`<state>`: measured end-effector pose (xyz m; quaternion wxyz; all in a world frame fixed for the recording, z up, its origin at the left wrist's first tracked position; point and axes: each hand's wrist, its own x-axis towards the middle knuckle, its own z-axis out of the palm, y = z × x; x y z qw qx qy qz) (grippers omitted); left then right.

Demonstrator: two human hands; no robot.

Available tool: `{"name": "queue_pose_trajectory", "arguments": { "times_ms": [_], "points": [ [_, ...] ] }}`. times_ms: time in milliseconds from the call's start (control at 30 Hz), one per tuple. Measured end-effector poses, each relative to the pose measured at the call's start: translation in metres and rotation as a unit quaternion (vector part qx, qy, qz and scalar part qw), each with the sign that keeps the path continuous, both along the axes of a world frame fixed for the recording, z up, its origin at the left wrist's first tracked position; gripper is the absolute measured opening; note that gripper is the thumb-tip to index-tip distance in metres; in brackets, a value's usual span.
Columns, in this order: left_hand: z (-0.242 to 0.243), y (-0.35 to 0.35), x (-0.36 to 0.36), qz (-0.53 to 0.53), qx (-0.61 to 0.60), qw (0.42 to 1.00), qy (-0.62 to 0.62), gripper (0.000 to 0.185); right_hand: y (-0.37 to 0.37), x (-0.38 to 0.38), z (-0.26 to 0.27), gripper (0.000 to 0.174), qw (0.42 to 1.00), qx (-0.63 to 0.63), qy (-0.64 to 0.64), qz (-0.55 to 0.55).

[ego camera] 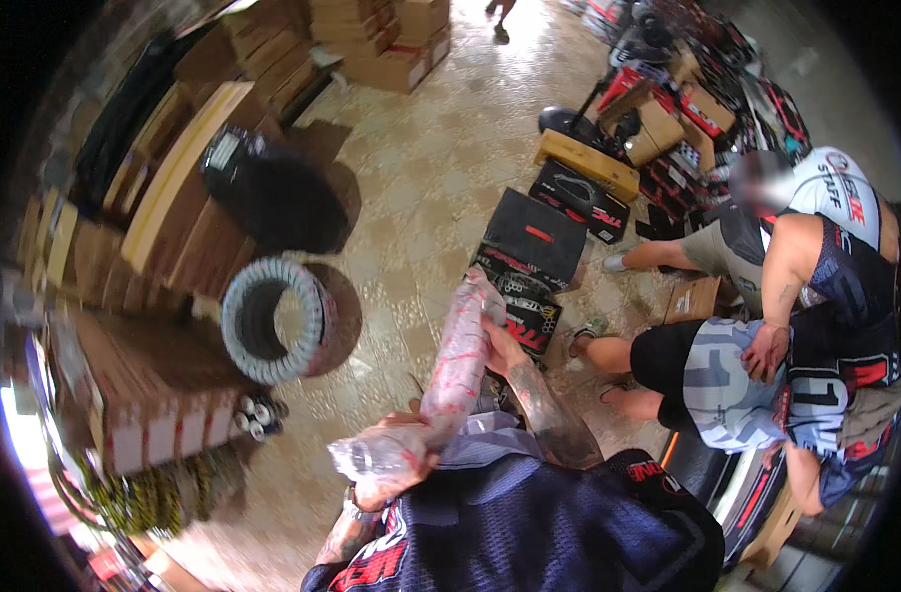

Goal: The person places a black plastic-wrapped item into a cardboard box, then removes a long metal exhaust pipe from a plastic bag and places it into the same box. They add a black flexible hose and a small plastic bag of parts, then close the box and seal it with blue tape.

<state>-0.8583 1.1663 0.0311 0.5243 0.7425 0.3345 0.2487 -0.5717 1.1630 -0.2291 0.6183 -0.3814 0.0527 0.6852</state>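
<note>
A long bundle [456,370], wrapped in clear plastic with red marks, lies slantwise across the front of my body. My left hand [380,492] grips its lower, bulkier end, where the loose plastic shines. Higher up, my right hand [501,346] is closed around its side near the far end. Just beyond that end, a black box with red lettering [528,329] sits on the floor, partly covered by the bundle. Behind it is a larger black box [535,237] with a red mark on top.
To the left stand a wrapped tyre [236,325], a black plastic-wrapped bundle [273,192] and stacked cartons [154,399]. Two people sit at the right, one resting a hand [765,354] on a thigh. Behind them is a heap of boxes and parts [658,126]. Another person's legs [501,18] appear far off.
</note>
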Motion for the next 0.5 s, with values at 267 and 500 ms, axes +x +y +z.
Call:
{"name": "queue_pose_trajectory", "arguments": {
  "times_ms": [267,500],
  "points": [
    [-0.031,0.221,0.098,-0.302,-0.200,0.930,0.066,0.054,0.096,0.042,-0.041,0.040,0.981,0.063,0.097,-0.155],
    [-0.024,0.400,0.244,-0.326,-0.119,0.938,-0.001,0.063,0.242,0.156,-0.003,0.034,0.983,-0.001,-0.035,-0.181]
  ]
}}
